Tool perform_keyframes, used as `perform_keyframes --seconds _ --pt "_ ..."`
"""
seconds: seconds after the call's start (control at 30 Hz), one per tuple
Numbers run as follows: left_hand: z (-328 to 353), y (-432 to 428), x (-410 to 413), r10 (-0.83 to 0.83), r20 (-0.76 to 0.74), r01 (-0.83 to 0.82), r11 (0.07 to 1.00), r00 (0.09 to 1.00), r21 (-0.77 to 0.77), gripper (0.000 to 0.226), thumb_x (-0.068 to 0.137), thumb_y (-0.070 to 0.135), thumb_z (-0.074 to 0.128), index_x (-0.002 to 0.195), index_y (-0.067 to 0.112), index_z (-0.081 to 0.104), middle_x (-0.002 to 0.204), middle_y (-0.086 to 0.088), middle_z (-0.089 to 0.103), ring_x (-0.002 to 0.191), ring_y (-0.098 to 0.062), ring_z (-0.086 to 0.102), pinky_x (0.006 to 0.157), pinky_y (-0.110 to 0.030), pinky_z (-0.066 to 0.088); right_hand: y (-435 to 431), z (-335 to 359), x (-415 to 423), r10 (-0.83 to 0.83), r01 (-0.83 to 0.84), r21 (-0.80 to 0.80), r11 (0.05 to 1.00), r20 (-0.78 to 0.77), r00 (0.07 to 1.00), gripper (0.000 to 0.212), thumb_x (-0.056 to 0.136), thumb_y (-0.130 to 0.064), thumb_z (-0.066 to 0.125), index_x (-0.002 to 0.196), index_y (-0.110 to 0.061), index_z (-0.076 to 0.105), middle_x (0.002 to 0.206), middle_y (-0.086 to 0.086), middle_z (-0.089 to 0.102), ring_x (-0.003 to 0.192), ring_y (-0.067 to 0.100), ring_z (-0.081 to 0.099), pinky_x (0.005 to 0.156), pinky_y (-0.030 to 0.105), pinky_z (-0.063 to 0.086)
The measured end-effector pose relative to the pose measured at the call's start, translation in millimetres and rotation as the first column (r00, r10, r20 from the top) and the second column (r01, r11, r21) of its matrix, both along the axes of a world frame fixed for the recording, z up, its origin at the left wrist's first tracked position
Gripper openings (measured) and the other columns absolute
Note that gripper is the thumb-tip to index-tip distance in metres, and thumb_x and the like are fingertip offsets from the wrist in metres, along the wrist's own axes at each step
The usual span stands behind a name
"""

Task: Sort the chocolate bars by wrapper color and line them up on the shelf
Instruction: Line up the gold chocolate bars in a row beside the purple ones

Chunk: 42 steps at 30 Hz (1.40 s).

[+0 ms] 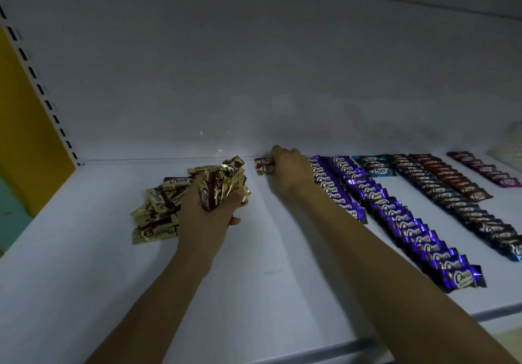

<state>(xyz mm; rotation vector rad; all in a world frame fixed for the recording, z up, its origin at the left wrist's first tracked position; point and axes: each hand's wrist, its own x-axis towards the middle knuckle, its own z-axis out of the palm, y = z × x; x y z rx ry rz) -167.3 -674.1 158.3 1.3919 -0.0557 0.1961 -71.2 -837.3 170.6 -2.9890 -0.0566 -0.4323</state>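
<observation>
My left hand [210, 211] grips a bunch of gold-wrapped chocolate bars [226, 183] above the white shelf [254, 264]. More gold bars [158, 211] lie in a loose pile just left of that hand. At the back of the shelf my right hand [285, 170] pinches a gold bar [262, 169] lying by the back wall, with another gold bar [261, 161] behind it. To the right run two rows of purple bars [395, 214], a short light-blue row [375, 167], a dark teal row [457, 208], a red row [452, 177] and a maroon row [485, 170].
A yellow side panel [25, 137] and a slotted upright [36, 81] close the shelf on the left. A clear plastic bag [508, 149] lies at the far right. The shelf's front edge [310, 349] runs across the bottom.
</observation>
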Motion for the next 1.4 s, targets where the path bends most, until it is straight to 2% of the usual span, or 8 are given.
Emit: perform_keyframes --seconds 0.53,0.63,0.7,0.77,0.93,1.1,1.27,1.4 --pt "2 0 -2 -0.005 -0.01 0.005 1.0 1.0 -0.015 0.029 0.086 0.003 0.067 0.113 0.013 0.061 0.096 -0.005 0.07 0.076 -0.009 0.071 0.051 -0.02 0.053 -5 -3 6 0.015 -0.012 -0.084 0.996 0.031 0.999 0.032 0.082 -0.003 0.056 0.113 -0.008 0.06 0.109 0.011 0.057 0.098 0.031 0.056 0.082 0.034 0.042" --pt "4 0 -3 -0.02 -0.012 0.02 1.0 1.0 -0.007 0.028 0.086 0.002 0.067 0.11 0.015 0.062 0.092 -0.001 0.069 0.07 -0.005 0.069 0.05 -0.02 0.053 -5 0 -18 0.024 -0.034 0.111 0.993 0.085 0.996 0.028 0.084 -0.003 0.051 0.108 -0.006 0.064 0.105 0.013 0.061 0.09 0.029 0.059 0.076 0.032 0.044" --pt "5 0 -4 -0.04 -0.027 0.04 0.999 0.999 0.002 0.028 0.085 0.002 0.068 0.11 0.012 0.062 0.088 -0.002 0.068 0.063 -0.003 0.066 0.047 -0.02 0.05 8 9 -47 0.058 -0.088 0.589 0.803 0.069 0.996 0.022 0.092 -0.008 0.05 0.105 -0.006 0.068 0.101 0.01 0.067 0.08 0.017 0.06 0.069 0.025 0.041" --pt "6 1 -5 -0.073 -0.042 0.074 0.997 0.996 0.014 0.029 0.084 0.003 0.069 0.111 0.01 0.062 0.088 -0.007 0.068 0.058 -0.004 0.063 0.045 -0.019 0.046 20 22 -74 0.202 -0.038 0.921 0.388 -0.044 0.978 0.021 0.096 -0.02 0.051 0.101 -0.01 0.069 0.093 0.003 0.07 0.073 0.007 0.061 0.064 0.019 0.042" --pt "11 1 -10 -0.158 -0.037 0.159 0.987 0.987 0.015 0.034 0.084 0.001 0.068 0.109 0.024 0.062 0.088 -0.002 0.071 0.068 -0.014 0.07 0.045 -0.021 0.045 21 29 -92 0.323 -0.032 0.982 0.184 -0.03 0.946 0.01 0.089 -0.021 0.062 0.086 -0.015 0.069 0.081 -0.004 0.07 0.076 0.006 0.063 0.069 0.022 0.045" --pt "12 1 -11 -0.155 -0.045 0.156 0.988 0.987 0.004 0.032 0.086 0.0 0.065 0.11 0.02 0.06 0.084 -0.004 0.067 0.05 -0.006 0.061 0.043 -0.018 0.042 13 37 -90 0.234 0.005 0.998 -0.058 0.009 0.972 0.011 0.093 -0.008 0.054 0.085 -0.009 0.061 0.079 0.004 0.068 0.064 0.01 0.065 0.049 0.016 0.044" --pt "6 3 -6 -0.102 -0.065 0.104 0.994 0.993 0.026 0.028 0.085 0.005 0.068 0.112 0.005 0.059 0.094 -0.015 0.069 0.056 -0.005 0.063 0.045 -0.019 0.044 2 35 -91 0.075 0.075 0.991 0.107 -0.083 0.994 0.02 0.091 0.0 0.054 0.072 -0.004 0.059 0.064 0.007 0.068 0.052 0.011 0.065 0.045 0.019 0.047" --pt "4 3 -5 -0.078 -0.052 0.08 0.996 0.996 0.028 0.032 0.086 0.007 0.068 0.117 0.006 0.059 0.097 -0.012 0.068 0.058 -0.002 0.063 0.047 -0.019 0.047 -8 21 -84 -0.051 0.131 0.707 0.695 -0.133 0.99 0.023 0.086 -0.008 0.059 0.071 0.01 0.064 0.07 0.02 0.07 0.06 0.031 0.067 0.064 0.042 0.056"
